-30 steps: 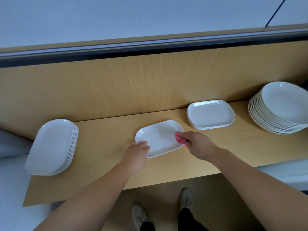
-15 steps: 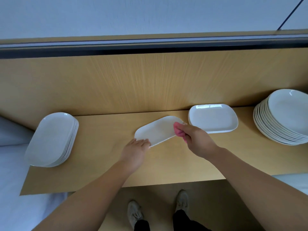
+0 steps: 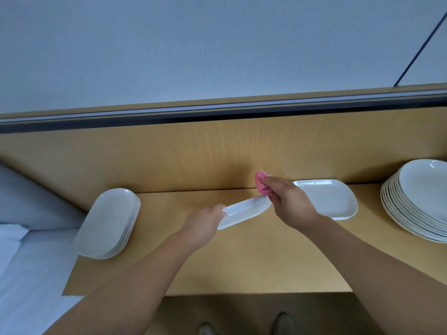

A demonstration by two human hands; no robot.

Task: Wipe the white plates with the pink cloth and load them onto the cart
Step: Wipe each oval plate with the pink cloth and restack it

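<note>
One white rounded-rectangle plate [image 3: 244, 210] was in your hands, lifted off the long tan wooden shelf [image 3: 242, 262] and tipped up. Its long side ran from your left hand [image 3: 205, 221], low and near you, up to your right hand [image 3: 287, 204], farther away. Your left fingers were curled round the near end. Your right fingers pinched the small pink cloth [image 3: 261, 183] and seemed to hold the far end too. So the plate's face lay left of and below the cloth, and I think the wipe should go that way.

I counted one cloth and three piles: the oval plates [image 3: 108, 223] on the left, the flat squarish plates [image 3: 326, 199] just behind your right hand, and the round plates [image 3: 418, 201] on the right.
</note>
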